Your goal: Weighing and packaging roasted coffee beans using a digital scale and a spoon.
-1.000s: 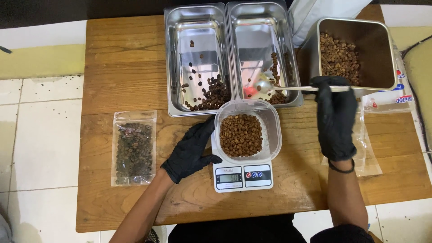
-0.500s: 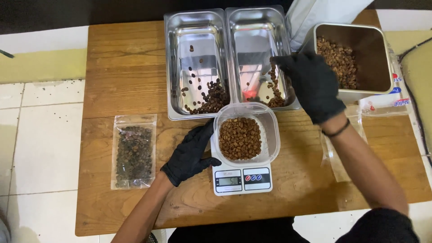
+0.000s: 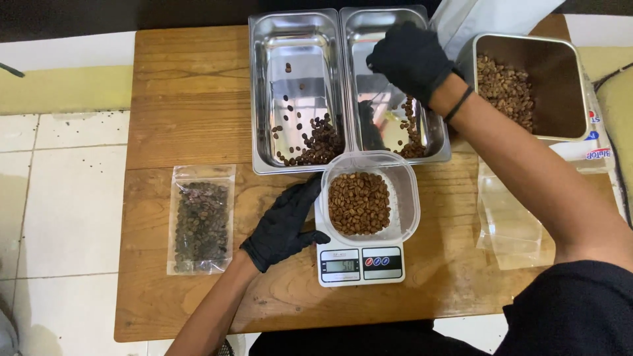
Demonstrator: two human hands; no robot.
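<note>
At the far left of the wooden table [image 3: 184, 99] we see a sealed clear bag of dark beans [image 3: 201, 227] lying flat, set well apart from the weighing, which reads as a finished portion put aside. Our left hand [image 3: 283, 224], in a black glove, rests on the table with its fingers spread loosely against the side of the clear plastic tub [image 3: 369, 198]; it grips nothing, and seems there to steady the tub on the small digital scale [image 3: 361, 264]. The tub holds a layer of brown beans. Behind it stand two steel trays: the left tray [image 3: 297, 86] with scattered dark beans, and the right tray [image 3: 395, 92], over which our right hand [image 3: 409, 59] hovers, fingers curled; whether it holds anything we cannot tell. Farthest right, a deep steel bin [image 3: 527, 86] keeps the bean supply within reach, beside an empty clear bag [image 3: 511, 224].
</note>
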